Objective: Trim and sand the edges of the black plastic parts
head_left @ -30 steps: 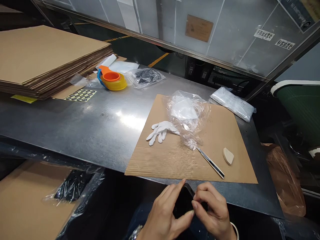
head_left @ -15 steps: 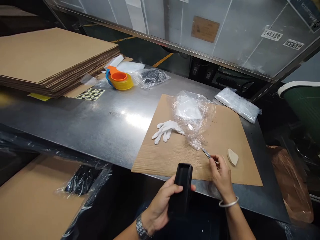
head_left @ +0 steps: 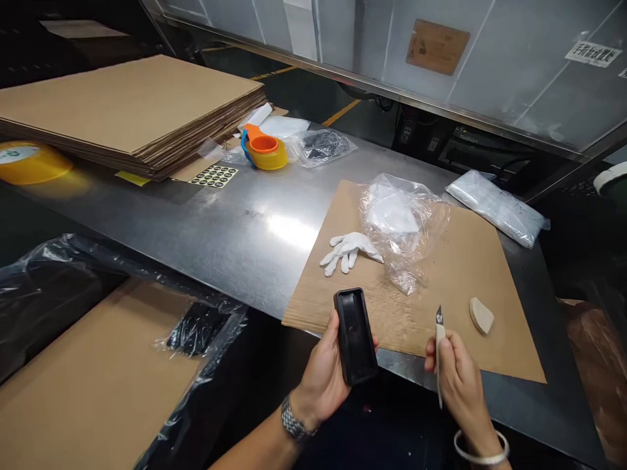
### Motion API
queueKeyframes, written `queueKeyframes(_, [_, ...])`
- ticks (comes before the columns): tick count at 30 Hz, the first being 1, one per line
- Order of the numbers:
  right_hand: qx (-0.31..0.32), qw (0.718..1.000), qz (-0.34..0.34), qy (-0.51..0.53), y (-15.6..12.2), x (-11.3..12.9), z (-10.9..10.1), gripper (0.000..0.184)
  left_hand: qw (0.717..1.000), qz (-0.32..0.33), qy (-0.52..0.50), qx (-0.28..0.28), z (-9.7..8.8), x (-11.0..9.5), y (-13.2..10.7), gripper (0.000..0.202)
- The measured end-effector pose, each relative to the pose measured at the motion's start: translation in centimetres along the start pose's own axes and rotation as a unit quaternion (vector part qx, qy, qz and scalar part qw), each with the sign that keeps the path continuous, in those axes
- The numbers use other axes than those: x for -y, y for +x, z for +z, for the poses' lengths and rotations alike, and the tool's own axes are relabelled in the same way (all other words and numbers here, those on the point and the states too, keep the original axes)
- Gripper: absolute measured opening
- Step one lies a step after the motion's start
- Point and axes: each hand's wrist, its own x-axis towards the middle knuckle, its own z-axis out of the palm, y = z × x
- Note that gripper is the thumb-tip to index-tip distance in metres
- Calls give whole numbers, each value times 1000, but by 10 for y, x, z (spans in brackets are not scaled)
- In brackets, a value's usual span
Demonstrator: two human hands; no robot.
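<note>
In the lower centre of the frame, the left hand [head_left: 321,382] holds a black case [head_left: 353,336] from below and the side, the thumb along its left edge and a fingertip showing at the right; the grip is closed around it. The case is tilted with its hollow face up, likely so that rim and inside are both in sight. At lower right, the right hand [head_left: 458,375] pinches a knife [head_left: 440,346] by its pale handle between thumb and fingers, blade pointing up the frame and apart from the case, which seems to keep the edge off the other hand. Both are held over the near edge of the table [head_left: 235,235], perhaps for elbow room. Right of centre, a cardboard sheet [head_left: 509,352] lies flat, probably to shield the metal; on it rest a white glove [head_left: 350,251], a clear bag [head_left: 392,212] touching or nearly touching the glove, and a beige block [head_left: 481,316] near the right hand. Tape [head_left: 273,158] and stickers [head_left: 215,176] sit at upper left beside the cardboard stack [head_left: 137,108], seemingly set aside from the sheet.
</note>
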Motion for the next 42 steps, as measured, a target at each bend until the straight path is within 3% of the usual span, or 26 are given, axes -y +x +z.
queueKeyframes(4, [164,962,53,209,-45,33,9,33,999,33,6,-36,2,1,0,44])
queueKeyframes(6, [200,951,46,229,-59,42,15,34,999,22,10,-41,2,1,-1,48])
queueKeyframes(9, [191,968,-36,159,-67,44,21,30,999,11,8,-50,2,0,-3,50])
queueKeyframes(13, [108,986,-124,35,-67,45,27,35,997,43,-12,-58,2,1,-4,48])
queueKeyframes(16, [111,987,-115,27,-66,50,30,31,995,76,-35,-59,1,4,-5,48])
queueKeyframes(23, [297,948,33,107,-66,67,28,39,990,138,-29,-32,-4,8,-6,42])
queueKeyframes(26, [343,929,62,127,-63,73,28,46,988,153,-30,-23,-4,8,-6,39])
queueKeyframes(42, [349,930,72,92,-61,78,31,48,986,165,-9,-30,-4,8,-6,43])
